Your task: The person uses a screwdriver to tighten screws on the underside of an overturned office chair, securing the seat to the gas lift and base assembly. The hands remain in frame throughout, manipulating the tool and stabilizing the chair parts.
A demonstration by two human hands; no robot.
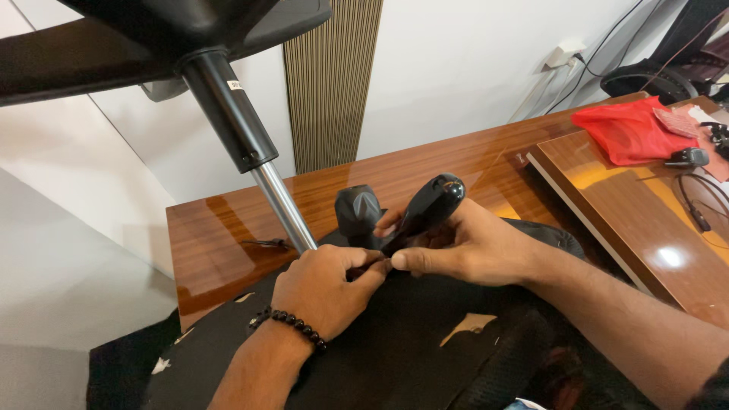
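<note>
An upturned office chair lies across a wooden desk (228,243). Its black seat back (395,349) is under my forearms and its chrome gas-lift column (282,205) rises to the upper left, into a black sleeve (228,110). My right hand (463,247) grips a glossy black lever handle (429,205) by the column's foot. My left hand (326,292), with a black bead bracelet (292,323) at the wrist, pinches a small part where it meets my right thumb; the part is hidden. A second black knob (358,212) stands just behind.
The chair's black base (152,30) hangs overhead at the top left. A raised wooden desk section (645,220) on the right carries a red cloth (626,129), a small black device (687,157) and cables. A ribbed panel (330,83) stands against the white wall.
</note>
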